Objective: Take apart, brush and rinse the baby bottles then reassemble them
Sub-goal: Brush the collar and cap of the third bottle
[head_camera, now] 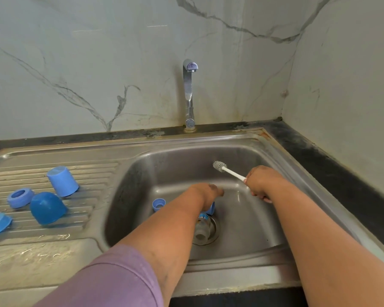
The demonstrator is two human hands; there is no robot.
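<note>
Meanwhile, right hand point(258, 182) fisted round the bottle brush point(228, 171), left hand point(206, 193) apparently gripping a bottle point(203, 229), fingers hidden

Steel sink point(248, 151), tap point(189, 94), marble wall point(75, 52)

Right hand point(258, 181) grips a brush point(227, 170); left hand point(206, 192) reaches a bottle point(203, 227) in the sink point(242, 271).

Sink basin point(259, 218) right half open — bottle point(201, 231) and ring point(158, 204) crowd the drain.
</note>
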